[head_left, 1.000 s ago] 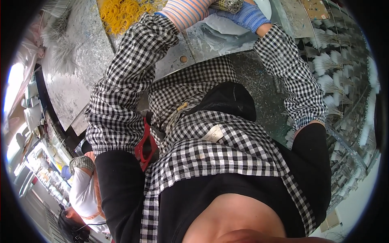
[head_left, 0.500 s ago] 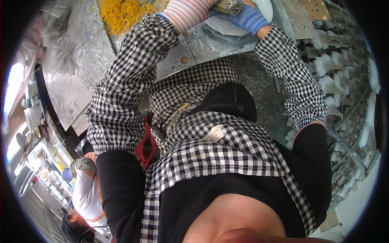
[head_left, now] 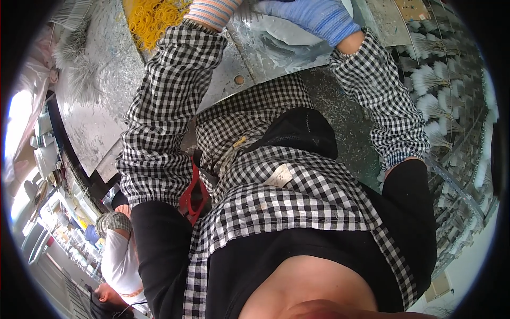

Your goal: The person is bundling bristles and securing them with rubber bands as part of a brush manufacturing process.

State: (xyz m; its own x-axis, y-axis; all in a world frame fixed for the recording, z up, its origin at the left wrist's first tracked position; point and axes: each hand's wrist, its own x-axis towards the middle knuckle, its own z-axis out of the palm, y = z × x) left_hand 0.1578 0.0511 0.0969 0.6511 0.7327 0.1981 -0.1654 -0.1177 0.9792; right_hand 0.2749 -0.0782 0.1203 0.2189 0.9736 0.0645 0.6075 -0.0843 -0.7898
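At the top edge, my left hand (head_left: 215,11) wears an orange, white and blue striped glove; its fingers are cut off by the picture's edge. Opposite it is my right hand (head_left: 319,16) in a blue striped glove, its fingers pointing left and closed on a bundle of thin grey wires (head_left: 247,11). Only the lower part of that bundle shows between the hands. Beneath my right hand is a pale, round-edged dish (head_left: 284,33), with wet grey-white smears around it on the metal tabletop (head_left: 226,80).
A heap of yellow rubber bands (head_left: 154,24) lies left of my hands. Bunches of grey bristles (head_left: 85,77) sit at the far left. Racks of white-tipped wire brushes (head_left: 433,109) stand at the right. Another person (head_left: 119,260) is at the lower left, near a red stool (head_left: 195,194).
Both hands have moved up and left, my left one further out of the picture. The wire bundle has shifted left with them, and its looped end no longer shows.
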